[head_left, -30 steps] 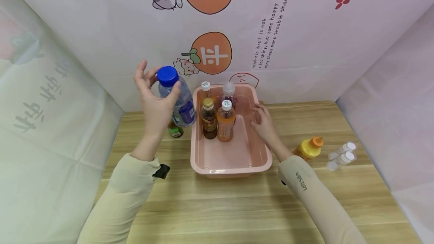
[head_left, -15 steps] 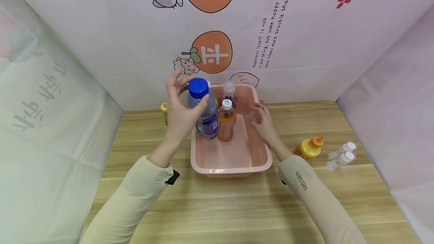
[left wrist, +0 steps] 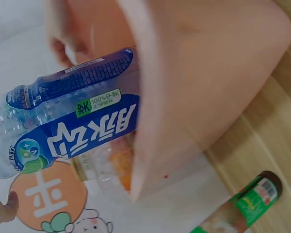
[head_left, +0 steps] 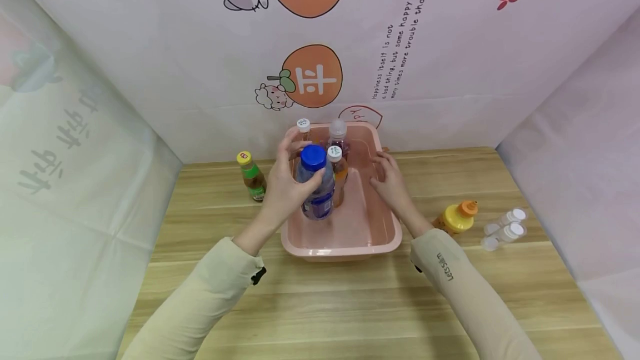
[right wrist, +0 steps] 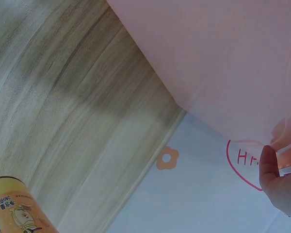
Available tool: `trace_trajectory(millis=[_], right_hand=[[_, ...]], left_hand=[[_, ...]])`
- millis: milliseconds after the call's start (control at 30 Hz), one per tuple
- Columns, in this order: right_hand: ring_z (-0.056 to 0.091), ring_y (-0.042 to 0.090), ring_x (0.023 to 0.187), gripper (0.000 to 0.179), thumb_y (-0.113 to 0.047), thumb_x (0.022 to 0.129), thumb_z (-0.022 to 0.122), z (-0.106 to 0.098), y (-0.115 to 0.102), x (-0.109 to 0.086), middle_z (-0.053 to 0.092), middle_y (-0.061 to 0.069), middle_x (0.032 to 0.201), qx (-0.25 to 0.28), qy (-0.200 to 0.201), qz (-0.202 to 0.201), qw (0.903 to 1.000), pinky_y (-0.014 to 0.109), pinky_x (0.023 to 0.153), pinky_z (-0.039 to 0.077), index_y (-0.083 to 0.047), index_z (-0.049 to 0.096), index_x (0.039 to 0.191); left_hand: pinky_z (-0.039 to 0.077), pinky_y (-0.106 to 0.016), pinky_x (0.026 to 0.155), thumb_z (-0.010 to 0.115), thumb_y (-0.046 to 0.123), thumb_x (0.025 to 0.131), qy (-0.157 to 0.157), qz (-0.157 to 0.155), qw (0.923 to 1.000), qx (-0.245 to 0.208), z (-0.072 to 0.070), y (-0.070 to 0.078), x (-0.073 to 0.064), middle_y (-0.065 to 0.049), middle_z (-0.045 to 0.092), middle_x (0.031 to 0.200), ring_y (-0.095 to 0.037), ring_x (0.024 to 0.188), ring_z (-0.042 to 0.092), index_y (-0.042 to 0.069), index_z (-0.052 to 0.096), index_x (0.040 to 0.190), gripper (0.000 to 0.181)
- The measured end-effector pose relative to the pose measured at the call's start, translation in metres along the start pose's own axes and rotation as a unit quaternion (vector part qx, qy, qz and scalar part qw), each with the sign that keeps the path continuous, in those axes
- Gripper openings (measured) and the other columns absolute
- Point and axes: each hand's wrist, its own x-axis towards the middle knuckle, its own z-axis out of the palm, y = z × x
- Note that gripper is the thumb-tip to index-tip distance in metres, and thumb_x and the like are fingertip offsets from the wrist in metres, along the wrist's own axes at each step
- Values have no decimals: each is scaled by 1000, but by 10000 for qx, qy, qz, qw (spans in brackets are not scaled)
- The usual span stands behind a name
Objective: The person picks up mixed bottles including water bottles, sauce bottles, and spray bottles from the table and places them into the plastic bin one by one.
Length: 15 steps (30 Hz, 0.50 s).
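My left hand grips a clear plastic bottle near its blue cap, thumb and fingers on either side. The bottle hangs upright over the left inside of a pink basin; whether its base touches the floor is unclear. Its blue label fills much of the left wrist view. My right hand holds the basin's right rim, its fingers hooked over the edge. Beside the bottle stands an orange drink bottle with a white cap. Behind are another white-capped bottle and a clear-capped bottle.
Left of the basin stands a yellow-capped, green-labelled bottle. To the right are a yellow squeeze bottle with an orange cap and small clear white-capped bottles. A printed sheet hangs behind the wooden table.
My left hand has carried the blue-capped bottle rightward and down, from left of the basin to inside its outline. It now hides the gold-capped brown bottle. The right hand has stayed put.
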Motion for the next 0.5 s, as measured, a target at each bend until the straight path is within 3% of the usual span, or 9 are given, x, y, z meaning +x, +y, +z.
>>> trace_trajectory(millis=[167,500], right_hand=[[30,39,140,48,6,82,58,0,0,1,33,20,149,-8,15,-21,10000,51,116,27,10,48,129],[31,40,139,49,7,81,57,1,1,0,33,21,148,-27,68,-21,10000,51,117,26,11,48,129]], left_hand=[[41,-48,108,71,8,82,-247,-136,9992,293,4,-11,-7,-17,55,131,-32,126,52,7,22,144,79],[44,-49,104,74,6,78,-298,-190,9982,477,10,-37,-19,-17,59,125,-33,120,55,8,23,143,83]])
